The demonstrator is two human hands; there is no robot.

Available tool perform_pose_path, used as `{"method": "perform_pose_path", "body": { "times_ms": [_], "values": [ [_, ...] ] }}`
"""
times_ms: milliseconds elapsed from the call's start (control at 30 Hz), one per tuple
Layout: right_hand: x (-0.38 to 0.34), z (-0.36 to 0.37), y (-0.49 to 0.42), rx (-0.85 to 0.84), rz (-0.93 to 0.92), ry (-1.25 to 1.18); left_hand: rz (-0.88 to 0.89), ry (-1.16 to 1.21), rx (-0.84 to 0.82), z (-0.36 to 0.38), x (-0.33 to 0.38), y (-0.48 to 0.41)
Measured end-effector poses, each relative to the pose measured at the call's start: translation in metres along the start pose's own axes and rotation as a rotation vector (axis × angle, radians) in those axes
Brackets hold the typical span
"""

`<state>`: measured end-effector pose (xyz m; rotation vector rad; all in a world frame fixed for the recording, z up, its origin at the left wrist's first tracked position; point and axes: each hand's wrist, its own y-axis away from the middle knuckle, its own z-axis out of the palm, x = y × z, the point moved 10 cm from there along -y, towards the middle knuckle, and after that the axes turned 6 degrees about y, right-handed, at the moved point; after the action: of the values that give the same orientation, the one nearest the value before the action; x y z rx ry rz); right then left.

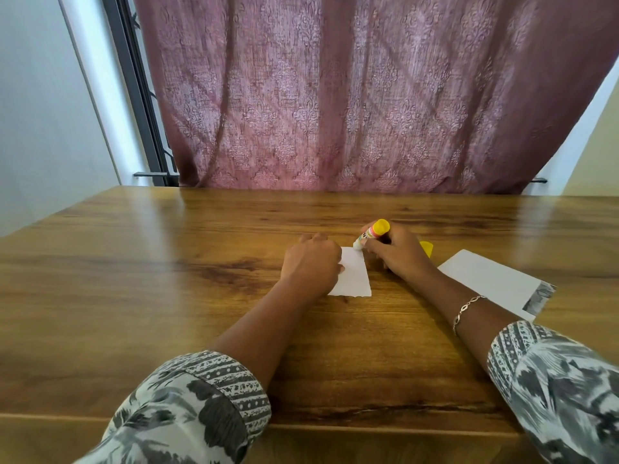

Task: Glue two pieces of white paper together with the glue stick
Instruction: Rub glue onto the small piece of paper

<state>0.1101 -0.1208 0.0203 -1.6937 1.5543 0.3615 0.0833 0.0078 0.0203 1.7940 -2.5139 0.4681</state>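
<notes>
1. Right hand (398, 254) is closed around the glue stick (371, 234), fingers wrapped on its barrel. The stick tilts with its yellow end up and away and its pale tip down and to the left.
2. Glue stick tip meets the far right corner of the small paper (355, 274); whether it presses on the sheet or only touches it cannot be told.
3. Left hand (310, 262) lies palm down on the left part of the small paper, fingers curled loosely and pressed to the sheet and the table (134, 279). It pins the paper; it grips nothing.
4. Small paper is white, lies flat on the wooden table between the two hands, and has an uneven near edge.
5. Second paper (492, 279), also white and larger, lies flat on the table to the right, well apart from the small one. The right forearm crosses beside its left edge, and a patterned patch shows at its near right corner.
6. Yellow cap (427, 247) rests on the table just behind the right hand, partly hidden by it.
7. Bracelet (465, 311) sits on the right wrist. Both forearms wear grey and white patterned sleeves (201, 403).
8. Dusky pink curtain (368, 95) hangs behind the far edge of the table.
</notes>
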Motion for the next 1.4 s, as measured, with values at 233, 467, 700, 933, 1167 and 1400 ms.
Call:
{"method": "perform_pose_path", "body": {
  "times_ms": [233, 467, 700, 933, 1167, 1400],
  "values": [
    [-0.005, -0.004, 0.007, 0.004, -0.012, -0.023, 0.000, 0.021, 0.000, 0.000, -0.001, 0.001],
    [-0.004, -0.005, 0.016, -0.021, -0.006, -0.031, 0.000, 0.041, 0.006, -0.002, -0.001, 0.001],
    [-0.009, -0.007, 0.029, -0.047, -0.024, -0.073, 0.006, 0.045, 0.017, -0.002, -0.001, 0.003],
    [-0.015, -0.012, 0.043, -0.060, -0.034, -0.072, 0.004, 0.058, 0.029, -0.003, -0.002, 0.004],
    [-0.016, -0.012, 0.055, -0.091, -0.024, -0.073, 0.005, 0.058, 0.038, -0.003, -0.002, 0.003],
    [-0.018, -0.014, 0.067, -0.126, -0.022, -0.091, 0.006, 0.067, 0.038, -0.003, -0.003, 0.002]
  ]
}}
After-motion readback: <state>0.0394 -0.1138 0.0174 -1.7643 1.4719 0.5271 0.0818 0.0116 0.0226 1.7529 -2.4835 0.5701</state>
